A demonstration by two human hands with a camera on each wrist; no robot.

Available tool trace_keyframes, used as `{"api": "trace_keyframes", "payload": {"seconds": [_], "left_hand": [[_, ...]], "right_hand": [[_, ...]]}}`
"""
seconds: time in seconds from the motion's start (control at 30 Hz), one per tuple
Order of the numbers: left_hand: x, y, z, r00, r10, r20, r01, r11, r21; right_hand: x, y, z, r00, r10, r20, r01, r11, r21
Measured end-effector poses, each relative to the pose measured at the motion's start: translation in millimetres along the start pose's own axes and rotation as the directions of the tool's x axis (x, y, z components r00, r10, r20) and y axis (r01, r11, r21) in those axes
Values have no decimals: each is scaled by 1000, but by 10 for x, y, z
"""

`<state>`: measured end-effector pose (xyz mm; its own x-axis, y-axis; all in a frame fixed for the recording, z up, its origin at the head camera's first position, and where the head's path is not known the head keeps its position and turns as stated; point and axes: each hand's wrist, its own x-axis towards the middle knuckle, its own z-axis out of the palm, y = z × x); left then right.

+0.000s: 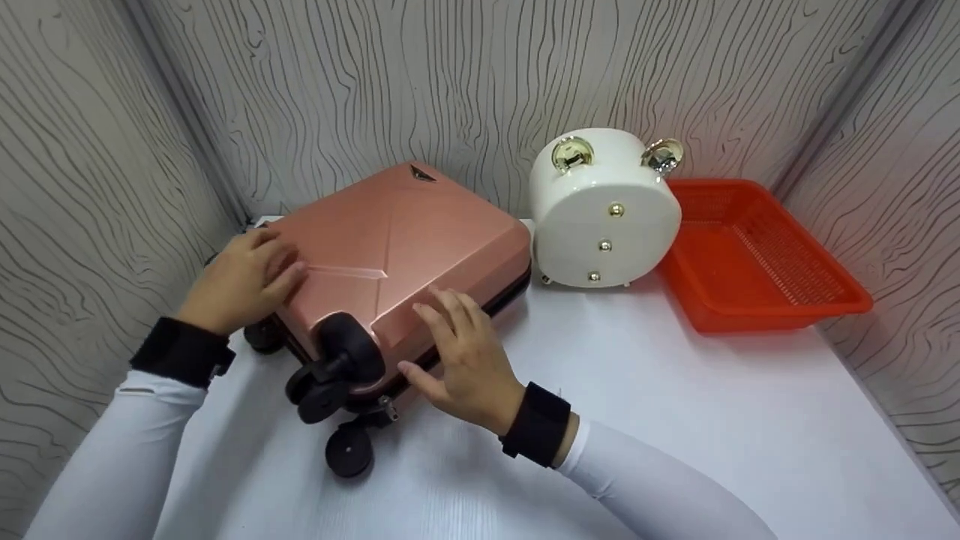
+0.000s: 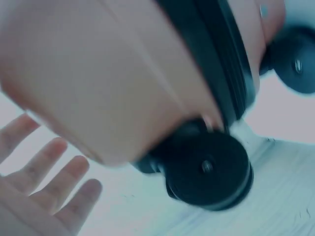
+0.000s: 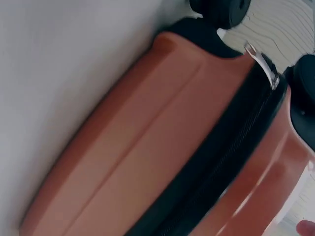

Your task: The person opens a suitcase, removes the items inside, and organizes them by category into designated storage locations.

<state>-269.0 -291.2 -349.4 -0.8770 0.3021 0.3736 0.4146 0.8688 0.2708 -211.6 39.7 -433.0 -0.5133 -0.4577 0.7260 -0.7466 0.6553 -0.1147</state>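
Note:
A rose-gold hard-shell suitcase (image 1: pixel 442 232) lies flat on the white table, its black wheels (image 1: pixel 349 450) towards the near left. At its left end is my left hand (image 1: pixel 240 281), thumb and fingers over the edge; the left wrist view shows its fingers (image 2: pixel 71 179) spread beside the shell. Along the near long side, my right hand (image 1: pixel 476 364) has its fingers apart and slightly bent, close to the shell; whether they touch it I cannot tell. The right wrist view shows the black zipper band (image 3: pixel 211 172) with a metal zipper pull (image 3: pixel 266 69).
Right of the suitcase stands a white round case (image 1: pixel 607 232) with gold studs and two gold ear-like pieces. Beside it sits a red plastic basket (image 1: pixel 772 311) with perforated sides. Wood-patterned panels (image 1: pixel 420 82) enclose the table (image 1: pixel 600 375) at the back and sides.

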Motion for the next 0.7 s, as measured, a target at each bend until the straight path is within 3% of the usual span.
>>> {"api": "trace_keyframes", "payload": {"seconds": [0.1,0.2,0.3,0.4,0.53,0.7], "left_hand": [[149,-147,-68,991,-56,124,55,998,12],[259,-265,-102,964,-108,243,108,994,15],[301,-356,-115,941,-141,309,147,989,6],[307,-400,-104,941,-143,308,152,988,-8],[269,-392,-67,957,-129,261,137,991,-12],[95,-308,-19,977,-124,171,127,992,-3]], "right_hand": [[51,35,-25,995,3,95,1,999,-40],[77,45,-34,979,-13,204,23,999,-49],[90,32,-30,957,-26,290,40,998,-42],[96,37,-28,947,-27,320,34,999,-17],[97,88,-35,953,-25,301,17,999,30],[83,193,-61,964,-23,263,1,997,83]]}}
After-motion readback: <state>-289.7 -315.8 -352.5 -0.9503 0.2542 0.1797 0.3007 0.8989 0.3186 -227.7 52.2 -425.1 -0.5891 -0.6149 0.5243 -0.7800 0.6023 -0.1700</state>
